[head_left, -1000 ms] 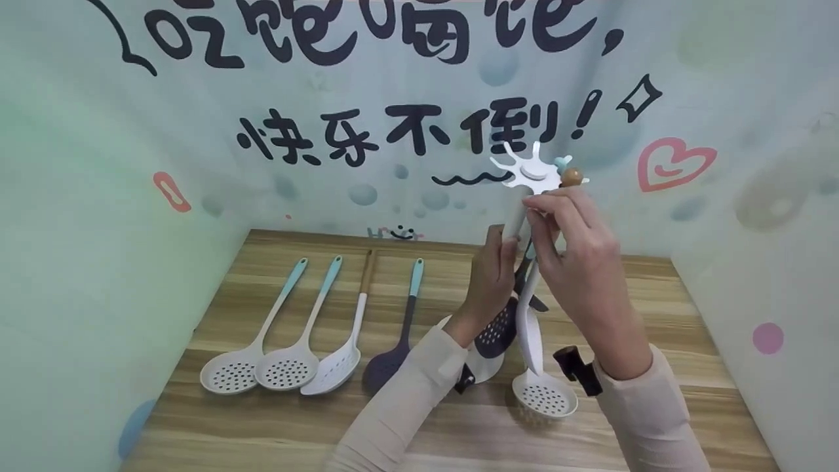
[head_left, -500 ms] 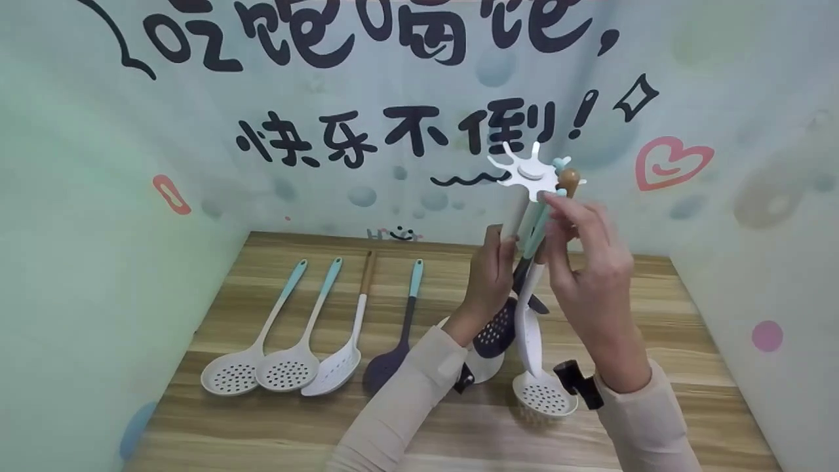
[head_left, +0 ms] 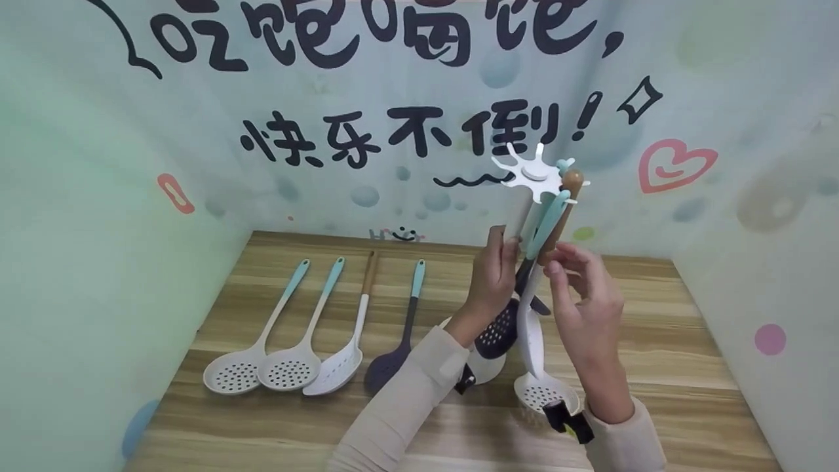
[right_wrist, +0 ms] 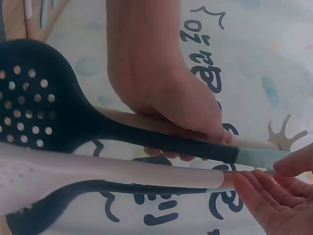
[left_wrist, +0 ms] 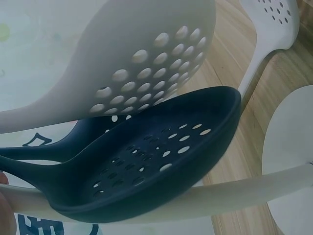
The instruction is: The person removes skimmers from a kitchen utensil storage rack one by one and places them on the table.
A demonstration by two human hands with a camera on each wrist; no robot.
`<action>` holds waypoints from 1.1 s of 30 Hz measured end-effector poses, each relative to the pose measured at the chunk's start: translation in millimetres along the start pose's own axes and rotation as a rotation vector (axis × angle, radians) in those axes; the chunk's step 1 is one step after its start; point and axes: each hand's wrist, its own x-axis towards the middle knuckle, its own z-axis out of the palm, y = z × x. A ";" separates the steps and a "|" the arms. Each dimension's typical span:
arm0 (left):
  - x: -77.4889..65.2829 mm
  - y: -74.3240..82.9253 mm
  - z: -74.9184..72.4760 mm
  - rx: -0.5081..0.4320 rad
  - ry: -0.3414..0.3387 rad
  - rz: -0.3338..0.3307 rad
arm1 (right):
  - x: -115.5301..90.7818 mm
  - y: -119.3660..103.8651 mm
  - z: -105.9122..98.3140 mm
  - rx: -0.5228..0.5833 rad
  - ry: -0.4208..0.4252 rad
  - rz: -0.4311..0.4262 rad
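Note:
My left hand [head_left: 488, 275] grips the pale pole [head_left: 520, 219] of a utensil stand. Its top is a white ring of hooks [head_left: 534, 174], and the round white base [head_left: 488, 372] is partly covered. Hanging from the hooks are dark skimmers [left_wrist: 146, 161] with mint handles, and a white slotted spoon [head_left: 531, 341] with a brown handle [head_left: 561, 228]. My right hand [head_left: 590, 305] stands with loosely bent fingers right beside the lower end of that brown handle. In the right wrist view its thumb [right_wrist: 296, 160] overlaps a mint handle.
On the wooden table [head_left: 262, 432], two white skimmers [head_left: 236, 373], a white slotted turner [head_left: 337, 370] and a dark utensil [head_left: 387, 367] lie in a row at left. Another white skimmer [head_left: 537, 390] lies below the stand. Printed cloth walls [head_left: 419, 78] close the back and sides.
My right hand has come down from the hooks, off the top of the brown handle to its lower end, leaving the white slotted spoon hanging. My left hand keeps its grip on the pole.

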 end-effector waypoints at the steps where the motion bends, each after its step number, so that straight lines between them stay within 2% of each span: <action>1: 0.2 0.3 -0.1 -0.006 0.002 0.000 | -3.1 1.1 1.6 0.008 -0.004 0.004; 7: 1.3 0.3 0.1 0.003 0.000 -0.013 | -18.5 6.2 9.7 -0.005 -0.023 0.030; 12: 1.9 0.3 0.3 0.007 0.003 -0.010 | -26.1 11.3 15.2 -0.068 -0.019 0.008; 16: 2.1 0.6 0.1 0.002 0.012 -0.008 | -28.1 13.3 18.3 -0.097 -0.027 -0.010; 23: 2.4 0.8 0.3 0.004 0.027 -0.015 | -31.4 23.3 26.0 -0.165 -0.103 0.007; 33: 1.4 1.3 -0.2 -0.004 0.009 -0.013 | -31.4 29.0 28.5 -0.145 -0.153 0.076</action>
